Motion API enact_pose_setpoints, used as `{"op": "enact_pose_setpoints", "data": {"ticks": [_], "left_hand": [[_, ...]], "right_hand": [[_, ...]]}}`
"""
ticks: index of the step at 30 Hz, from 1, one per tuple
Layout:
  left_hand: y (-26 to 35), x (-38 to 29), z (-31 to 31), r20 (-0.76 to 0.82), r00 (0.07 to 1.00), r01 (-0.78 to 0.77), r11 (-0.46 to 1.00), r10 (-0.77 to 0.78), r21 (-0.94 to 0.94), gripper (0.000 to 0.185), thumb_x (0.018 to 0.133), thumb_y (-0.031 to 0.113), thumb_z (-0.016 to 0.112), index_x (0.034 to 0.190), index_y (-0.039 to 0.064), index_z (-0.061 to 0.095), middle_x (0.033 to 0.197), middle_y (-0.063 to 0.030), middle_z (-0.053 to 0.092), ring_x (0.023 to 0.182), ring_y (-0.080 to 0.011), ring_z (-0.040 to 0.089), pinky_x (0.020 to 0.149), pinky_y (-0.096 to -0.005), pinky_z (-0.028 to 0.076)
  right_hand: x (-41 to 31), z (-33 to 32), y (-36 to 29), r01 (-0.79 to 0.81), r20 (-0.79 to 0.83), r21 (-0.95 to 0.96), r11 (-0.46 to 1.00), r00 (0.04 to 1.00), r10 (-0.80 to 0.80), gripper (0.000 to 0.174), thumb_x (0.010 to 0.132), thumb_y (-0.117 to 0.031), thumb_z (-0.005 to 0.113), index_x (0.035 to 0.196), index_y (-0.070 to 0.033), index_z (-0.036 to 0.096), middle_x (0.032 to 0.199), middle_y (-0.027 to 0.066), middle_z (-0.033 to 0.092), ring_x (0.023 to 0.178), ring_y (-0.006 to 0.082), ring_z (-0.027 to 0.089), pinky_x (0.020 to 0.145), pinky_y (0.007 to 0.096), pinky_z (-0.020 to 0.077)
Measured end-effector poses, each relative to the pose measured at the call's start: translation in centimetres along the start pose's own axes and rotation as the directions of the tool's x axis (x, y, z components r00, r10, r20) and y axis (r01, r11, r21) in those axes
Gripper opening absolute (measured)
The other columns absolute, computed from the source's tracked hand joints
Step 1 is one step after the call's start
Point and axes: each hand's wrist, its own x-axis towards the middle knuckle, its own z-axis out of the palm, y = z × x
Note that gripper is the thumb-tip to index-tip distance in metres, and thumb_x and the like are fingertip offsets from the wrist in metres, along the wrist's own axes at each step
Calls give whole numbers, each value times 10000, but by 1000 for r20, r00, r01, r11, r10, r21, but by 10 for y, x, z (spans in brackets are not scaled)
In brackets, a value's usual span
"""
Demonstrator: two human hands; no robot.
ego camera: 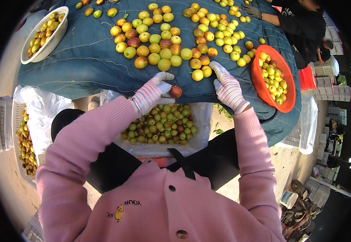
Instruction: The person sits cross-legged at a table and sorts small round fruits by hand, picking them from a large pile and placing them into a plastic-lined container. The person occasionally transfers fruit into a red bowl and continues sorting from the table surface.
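My left hand [154, 90], in a striped knit glove, holds a reddish-brown jujube [175, 91] at its fingertips, over the near edge of a table covered with a quilted blue cloth [96, 72]. In a matching glove, my right hand [228, 86] rests at the cloth's near edge, fingers extended beside a yellow-green jujube [206, 71]; nothing shows in its grasp. Many green, yellow and brown-mottled jujubes [165, 53] lie loose on the cloth beyond both hands. Below the table edge, between my knees, a plastic-lined crate [201, 121] holds a heap of mostly green jujubes.
An orange-red basket [290, 99] of jujubes leans at the cloth's right side. A white basket [61, 33] of browner ones stands at the upper left. A large crate [18, 145] with fruit is at the far left. A co-worker's gloved hand [252, 11] reaches in at the upper right.
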Motion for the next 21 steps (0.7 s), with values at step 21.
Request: {"op": "enact_pose_setpoints", "data": {"ticks": [21], "left_hand": [[44,-23,-29,262,926,-313,166,273,935,264,926,156,601,1179,82,625,923,-133,683,868,-280,675,773,-353,537]], "right_hand": [[19,20,-49,103,149,-308,946,987,-59,809,708,83,592,1454,-174,417,1497,187,374,1360,366,410,1118,427,374]]}}
